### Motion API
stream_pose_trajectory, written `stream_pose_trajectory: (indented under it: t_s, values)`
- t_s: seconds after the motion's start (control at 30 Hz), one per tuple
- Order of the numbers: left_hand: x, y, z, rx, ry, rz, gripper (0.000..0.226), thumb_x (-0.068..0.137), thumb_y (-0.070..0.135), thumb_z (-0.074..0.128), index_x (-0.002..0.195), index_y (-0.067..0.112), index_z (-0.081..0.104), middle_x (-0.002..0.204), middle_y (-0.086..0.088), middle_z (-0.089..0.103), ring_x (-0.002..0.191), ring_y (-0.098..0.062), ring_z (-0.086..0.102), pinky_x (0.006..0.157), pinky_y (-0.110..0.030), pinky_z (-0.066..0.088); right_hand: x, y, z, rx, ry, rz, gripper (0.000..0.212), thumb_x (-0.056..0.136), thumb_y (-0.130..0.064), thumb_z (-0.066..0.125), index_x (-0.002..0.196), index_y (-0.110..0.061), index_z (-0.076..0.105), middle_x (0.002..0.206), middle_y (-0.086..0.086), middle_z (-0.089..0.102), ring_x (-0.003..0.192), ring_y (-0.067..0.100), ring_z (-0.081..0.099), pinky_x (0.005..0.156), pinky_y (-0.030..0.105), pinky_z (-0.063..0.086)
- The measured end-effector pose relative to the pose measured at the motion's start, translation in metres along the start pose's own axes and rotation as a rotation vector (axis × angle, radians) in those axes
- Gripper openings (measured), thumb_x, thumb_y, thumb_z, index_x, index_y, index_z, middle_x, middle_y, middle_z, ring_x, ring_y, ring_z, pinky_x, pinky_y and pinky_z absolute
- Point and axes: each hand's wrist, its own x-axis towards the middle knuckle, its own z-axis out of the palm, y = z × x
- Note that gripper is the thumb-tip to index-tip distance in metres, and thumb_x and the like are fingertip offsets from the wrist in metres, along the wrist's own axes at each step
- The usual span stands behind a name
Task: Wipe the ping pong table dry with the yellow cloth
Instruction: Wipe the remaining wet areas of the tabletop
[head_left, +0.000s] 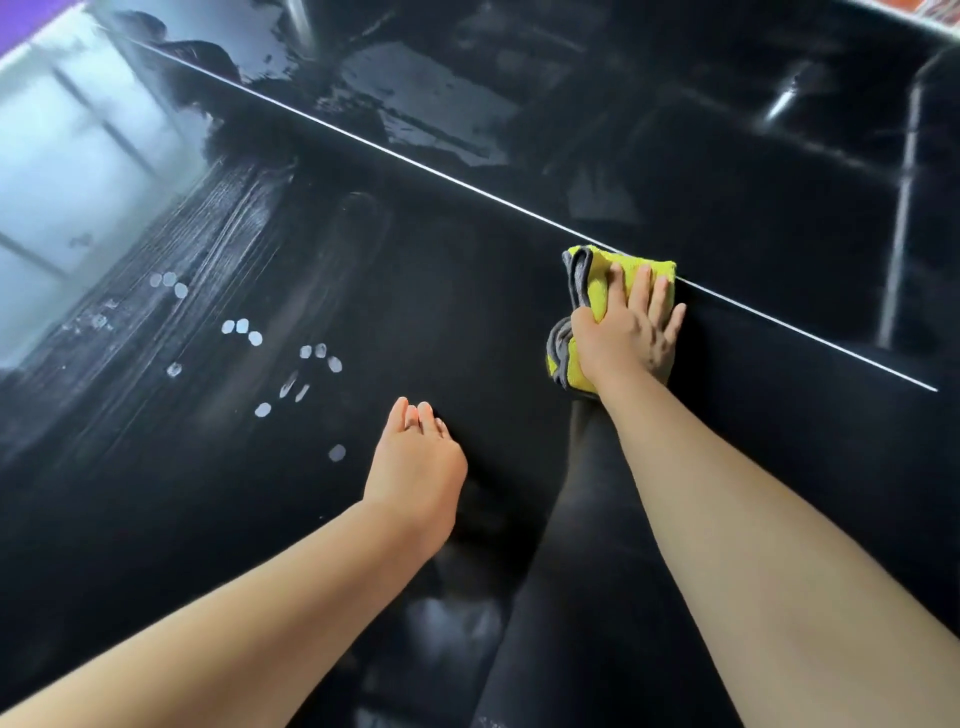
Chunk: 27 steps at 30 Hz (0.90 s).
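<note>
- Our right hand (628, 332) presses flat, fingers spread, on the yellow cloth (595, 288), whose far edge touches the white line (415, 161) of the ping pong table (467, 291).
- Our left hand (415, 457) hangs relaxed on the near side of the line, holding nothing.
- Pale round spots (241, 326) and wet streaks (234, 234) lie on the near side, left of the cloth.
- Water patches (431, 104) glisten beyond the line.

Yellow cloth (597, 299): middle covered by right hand (623, 338), so the underside and the palm are unseen. White line (415, 161) is hidden along the cloth's far edge. Left hand (415, 462), nearer than the cloth: palm hidden, contact with surface (467, 286) undetermined. Both forearms are cut by the bottom edge. Pale round spots (241, 326) left of the cloth: droplets or marks, cannot tell
</note>
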Motion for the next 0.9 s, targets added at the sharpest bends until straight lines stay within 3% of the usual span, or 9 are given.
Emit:
stream_pose_trajectory:
  t_s: [0.13,0.27,0.43,0.63,0.7,0.8,0.9]
  values:
    - [-0.005,0.0,0.003,-0.079,0.054,-0.035,0.093,0.084,0.049,0.059,0.147,-0.003,0.014,0.151,-0.023,0.02,0.139,-0.032,0.021,0.117,-0.043,0.002,-0.056,0.003,0.007,-0.046,-0.023,-0.056,0.069,0.098,-0.045,0.029,0.157,-0.027,-0.002,0.165,0.005,-0.01,0.151,0.024,-0.014,0.121,0.048,-0.011]
    - [-0.021,-0.002,0.009,-0.155,0.104,-0.05,0.094,0.087,0.054,0.054,0.149,0.004,0.004,0.158,-0.015,0.003,0.145,-0.029,0.002,0.117,-0.046,0.001,-0.122,0.002,0.019,-0.031,-0.044,-0.073,0.071,0.097,-0.045,0.03,0.157,-0.027,-0.004,0.164,0.005,-0.013,0.15,0.024,-0.016,0.12,0.049,-0.012]
    - [-0.064,0.008,0.034,-0.164,0.303,0.011,0.071,0.098,0.037,0.04,0.15,0.007,0.0,0.158,-0.011,0.0,0.146,-0.026,-0.001,0.118,-0.043,0.001,-0.204,-0.005,0.031,-0.027,-0.073,-0.062,0.074,0.097,-0.046,0.032,0.156,-0.028,-0.008,0.163,0.005,-0.017,0.149,0.024,-0.02,0.119,0.048,-0.016]
    - [-0.129,0.01,0.075,-0.169,0.337,0.085,0.067,0.099,0.028,0.035,0.149,0.007,-0.004,0.158,-0.011,-0.004,0.146,-0.025,-0.004,0.117,-0.041,-0.003,-0.292,-0.013,0.049,-0.046,-0.108,-0.062,0.072,0.094,-0.052,0.022,0.148,-0.028,-0.02,0.162,0.006,-0.021,0.148,0.025,-0.025,0.118,0.049,-0.016]
    - [-0.149,0.004,0.086,-0.167,0.353,0.096,0.067,0.099,0.027,0.034,0.149,0.007,-0.005,0.158,-0.01,-0.004,0.146,-0.025,-0.005,0.116,-0.04,-0.005,-0.324,-0.019,0.055,-0.045,-0.086,-0.063,0.075,0.088,-0.057,0.013,0.152,-0.026,-0.007,0.164,0.009,-0.007,0.151,0.029,-0.011,0.119,0.051,-0.009]
    - [-0.18,-0.007,0.104,-0.17,0.358,0.107,0.066,0.099,0.027,0.033,0.149,0.007,-0.006,0.158,-0.01,-0.005,0.146,-0.024,-0.005,0.116,-0.04,-0.005,-0.371,-0.028,0.066,0.002,-0.056,-0.058,0.074,0.091,-0.06,0.022,0.152,-0.019,0.028,0.159,0.014,0.025,0.148,0.034,0.021,0.116,0.055,0.011]
    - [-0.209,-0.017,0.124,-0.183,0.353,0.115,0.065,0.099,0.026,0.03,0.149,0.007,-0.006,0.158,-0.01,-0.005,0.146,-0.024,-0.006,0.116,-0.039,-0.006,-0.418,-0.038,0.073,0.019,-0.046,-0.071,0.075,0.097,-0.063,0.012,0.15,-0.017,0.039,0.157,0.015,0.032,0.145,0.035,0.028,0.113,0.056,0.016]
